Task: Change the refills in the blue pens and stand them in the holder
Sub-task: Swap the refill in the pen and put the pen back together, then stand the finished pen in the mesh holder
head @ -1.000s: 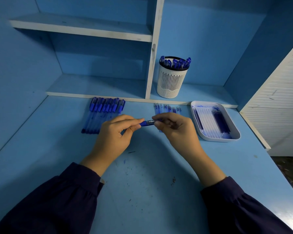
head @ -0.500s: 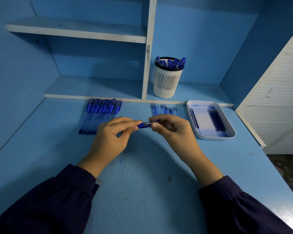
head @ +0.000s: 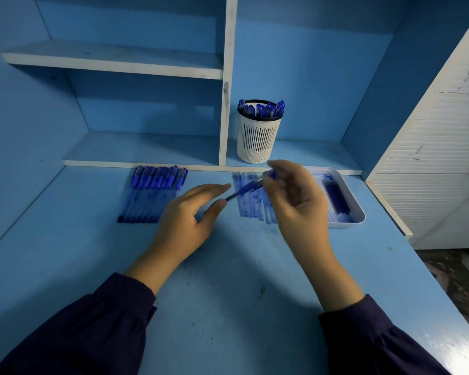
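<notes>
My right hand [head: 295, 201] pinches a blue pen [head: 248, 188] near its cap end and holds it slanted above the desk, tip pointing down-left. My left hand [head: 190, 220] hovers just left of the pen's tip with fingers straight and nothing in it. A row of several capped blue pens [head: 153, 194] lies on the desk at the left. A few clear, ink-stained pen parts [head: 251, 204] lie under the held pen. The white slotted holder [head: 256, 136] stands on the low shelf with several blue pens in it.
A white tray [head: 359, 212] at the right holds refills. The blue desk [head: 228, 307] is ink-stained in front of me. A white upright divider [head: 225, 104] stands left of the holder. A white slatted panel [head: 439, 147] closes the right side.
My left hand has let go of the pen and opened. My right hand has lifted the pen up and to the right, toward the holder.
</notes>
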{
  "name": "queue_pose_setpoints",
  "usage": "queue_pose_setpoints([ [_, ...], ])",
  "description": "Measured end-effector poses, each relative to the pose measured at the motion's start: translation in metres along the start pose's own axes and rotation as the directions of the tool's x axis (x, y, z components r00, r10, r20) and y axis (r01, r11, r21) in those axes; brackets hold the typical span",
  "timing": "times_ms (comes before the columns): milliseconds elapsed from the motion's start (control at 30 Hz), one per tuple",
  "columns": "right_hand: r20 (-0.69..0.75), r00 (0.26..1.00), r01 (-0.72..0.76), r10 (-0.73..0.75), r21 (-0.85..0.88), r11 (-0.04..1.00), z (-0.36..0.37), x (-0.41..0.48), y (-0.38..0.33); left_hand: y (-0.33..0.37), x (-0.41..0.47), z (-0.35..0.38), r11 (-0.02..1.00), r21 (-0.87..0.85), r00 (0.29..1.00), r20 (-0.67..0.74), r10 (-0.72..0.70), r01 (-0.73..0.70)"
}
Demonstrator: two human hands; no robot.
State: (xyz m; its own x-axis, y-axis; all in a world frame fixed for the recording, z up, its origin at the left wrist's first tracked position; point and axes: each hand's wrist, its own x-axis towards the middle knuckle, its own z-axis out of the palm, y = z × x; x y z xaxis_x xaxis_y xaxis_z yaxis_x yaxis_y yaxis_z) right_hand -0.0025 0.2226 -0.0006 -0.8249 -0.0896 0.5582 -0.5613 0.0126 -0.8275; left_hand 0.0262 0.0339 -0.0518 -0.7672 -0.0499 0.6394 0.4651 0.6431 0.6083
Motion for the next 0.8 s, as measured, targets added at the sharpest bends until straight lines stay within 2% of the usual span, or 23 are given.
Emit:
queue_pose_setpoints([
  [133, -0.190, 0.975, 0.100, -0.111, -0.066, 0.993, -0.016, 0.024, -0.013, -0.010, 0.011, 0.007, 0.971, 0.159, 0.975, 0.103, -0.196, 0.179],
  [233, -0.273, 0.936, 0.195, -0.223, -0.125, 0.973, -0.024, 0.047, -0.028, -0.017, 0.024, 0.014, 0.909, 0.351, 0.936, 0.180, -0.302, 0.226],
  [400, -0.351, 0.817, 0.393, -0.457, -0.242, 0.887, -0.025, 0.094, -0.050, -0.025, 0.036, 0.021, 0.875, 0.436, 0.925, 0.203, -0.322, 0.209],
  [533, -0.341, 0.741, 0.460, -0.579, -0.370, 0.807, -0.015, 0.133, -0.052, -0.025, 0.037, 0.024, 0.863, 0.462, 0.918, 0.215, -0.332, 0.203],
  [600, -0.305, 0.757, 0.442, -0.578, -0.413, 0.796, -0.008, 0.153, -0.044, -0.024, 0.038, 0.024, 0.864, 0.446, 0.903, 0.227, -0.363, 0.235],
  [700, -0.207, 0.827, 0.383, -0.522, -0.473, 0.794, 0.003, 0.177, -0.020, -0.026, 0.041, 0.025, 0.859, 0.447, 0.892, 0.238, -0.385, 0.251],
  [800, -0.035, 0.933, 0.274, -0.357, -0.574, 0.771, 0.008, 0.193, 0.009, -0.026, 0.041, 0.024, 0.858, 0.454, 0.886, 0.259, -0.385, 0.240],
])
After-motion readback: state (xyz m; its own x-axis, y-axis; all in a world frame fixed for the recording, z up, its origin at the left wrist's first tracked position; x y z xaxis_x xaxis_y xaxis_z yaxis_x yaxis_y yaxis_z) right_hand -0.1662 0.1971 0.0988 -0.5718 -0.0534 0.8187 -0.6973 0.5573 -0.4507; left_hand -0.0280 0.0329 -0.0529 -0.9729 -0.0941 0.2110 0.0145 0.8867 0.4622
